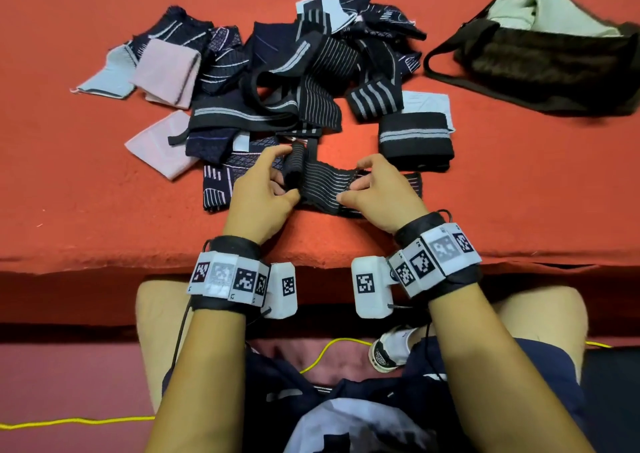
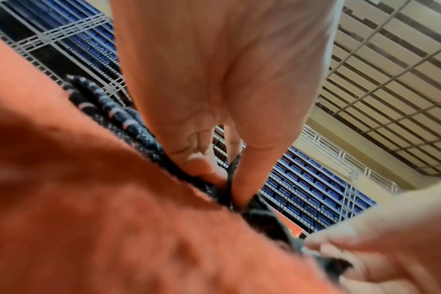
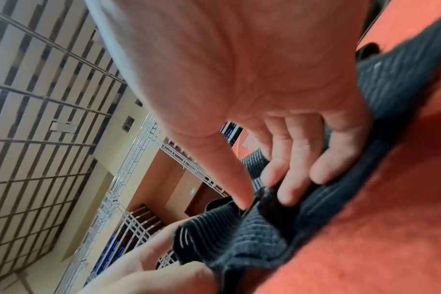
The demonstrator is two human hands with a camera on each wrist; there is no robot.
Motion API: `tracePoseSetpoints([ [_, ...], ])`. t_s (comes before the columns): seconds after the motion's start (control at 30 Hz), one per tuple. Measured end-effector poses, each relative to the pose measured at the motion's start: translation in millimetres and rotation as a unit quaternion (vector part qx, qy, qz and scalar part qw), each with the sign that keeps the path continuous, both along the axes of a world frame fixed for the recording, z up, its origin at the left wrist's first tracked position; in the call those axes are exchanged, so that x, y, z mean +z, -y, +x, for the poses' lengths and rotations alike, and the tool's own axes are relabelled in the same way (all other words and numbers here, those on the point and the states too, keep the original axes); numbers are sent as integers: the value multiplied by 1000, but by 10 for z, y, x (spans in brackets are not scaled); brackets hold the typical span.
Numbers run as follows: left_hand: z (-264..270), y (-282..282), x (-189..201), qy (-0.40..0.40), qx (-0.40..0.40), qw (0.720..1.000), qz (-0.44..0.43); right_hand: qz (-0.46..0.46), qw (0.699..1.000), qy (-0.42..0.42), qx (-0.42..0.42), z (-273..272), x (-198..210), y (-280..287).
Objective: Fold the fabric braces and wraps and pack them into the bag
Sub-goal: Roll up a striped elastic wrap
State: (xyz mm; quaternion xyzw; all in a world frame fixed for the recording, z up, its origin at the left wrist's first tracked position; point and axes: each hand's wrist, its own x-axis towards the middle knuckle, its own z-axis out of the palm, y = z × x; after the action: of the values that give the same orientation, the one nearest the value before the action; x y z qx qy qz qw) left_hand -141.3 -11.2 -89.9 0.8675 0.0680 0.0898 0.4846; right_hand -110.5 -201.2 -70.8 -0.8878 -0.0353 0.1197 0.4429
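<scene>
Red tabletop (image 1: 104,210), striped wrap (image 1: 325,184) long axis L-R, both hands (image 1: 259,198) (image 1: 377,192) pinching its ends.

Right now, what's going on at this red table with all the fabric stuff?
A person is folding a black striped wrap on the red table. The left hand grips its rolled end while the right hand pinches the other end. Beyond the hands lies a loose pile of dark, pink and pale blue braces and wraps, with one folded black band set to the right. The bag sits open at the far right, away from the pile.
</scene>
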Motion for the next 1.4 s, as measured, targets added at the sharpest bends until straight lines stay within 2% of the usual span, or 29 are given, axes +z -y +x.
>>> tracePoseSetpoints([
  [0.1, -27, 13, 24, 13, -4, 999, 33, -26, 1000, 5, -15, 16, -6, -82],
  [0.2, -37, 2, 40, 17, 2, 1000, 21, -68, 997, 16, -30, 24, -24, -109],
  [0.33, -40, -20, 56, 19, 8, 1000, 12, -82, 996, 19, -33, 14, -26, -147],
  [0.53, -65, -18, 38, 4, -7, 998, 62, -102, 994, 17, -28, 38, -51, -178],
  [0.73, -76, -31, 36, 5, -5, 996, 87, -97, 993, 45, -50, 87, 43, 138],
  [0.9, -46, -3, 3, 14, -2, 989, 148, -123, 989, 24, -77, 86, 40, 452],
  [1.1, -58, 10, 21, -16, -31, 985, 168, -162, 980, 29, -109, 80, -55, 516],
  [1.4, -91, -36, 130, -59, -79, 981, 169, -190, 975, 36, -110, 71, -79, 555],
])
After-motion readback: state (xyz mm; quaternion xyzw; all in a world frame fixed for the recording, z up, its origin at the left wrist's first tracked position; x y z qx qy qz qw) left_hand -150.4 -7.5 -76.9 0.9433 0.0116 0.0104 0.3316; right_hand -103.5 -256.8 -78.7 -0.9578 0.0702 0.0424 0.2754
